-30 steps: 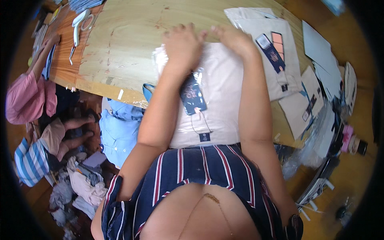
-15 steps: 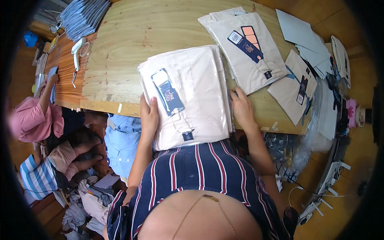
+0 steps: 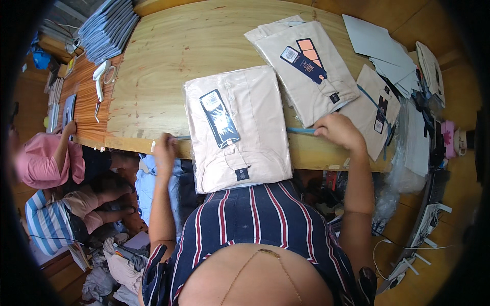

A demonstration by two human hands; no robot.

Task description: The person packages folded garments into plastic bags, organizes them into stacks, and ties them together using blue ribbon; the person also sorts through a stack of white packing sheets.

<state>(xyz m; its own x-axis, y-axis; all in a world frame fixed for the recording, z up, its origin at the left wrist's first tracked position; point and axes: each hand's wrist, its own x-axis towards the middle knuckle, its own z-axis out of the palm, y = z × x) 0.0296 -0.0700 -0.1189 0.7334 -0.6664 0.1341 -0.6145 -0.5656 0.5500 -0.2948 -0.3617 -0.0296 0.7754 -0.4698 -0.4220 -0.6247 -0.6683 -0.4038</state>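
Observation:
A stack of folded cream shirts in clear plastic bags lies on the table in front of me. The top one has a dark hang tag and a small dark label near its collar. A blue ribbon comes out on both sides of the stack, its middle hidden beneath the shirts. My right hand grips the ribbon just right of the stack, fingers closed. On the other side my left hand is closed around the ribbon's left end, beyond the table edge side of the stack.
More bagged cream shirts lie at the right, with another ribbon-tied bundle beside them. White card sheets are at the far right. Blue shirts are stacked far left, near a white handheld device. A co-worker in pink sits at left.
Both hands have let go of the stack's sides and moved outward, now holding the blue ribbon that shows at either side. The co-worker's arm at left has shifted slightly.

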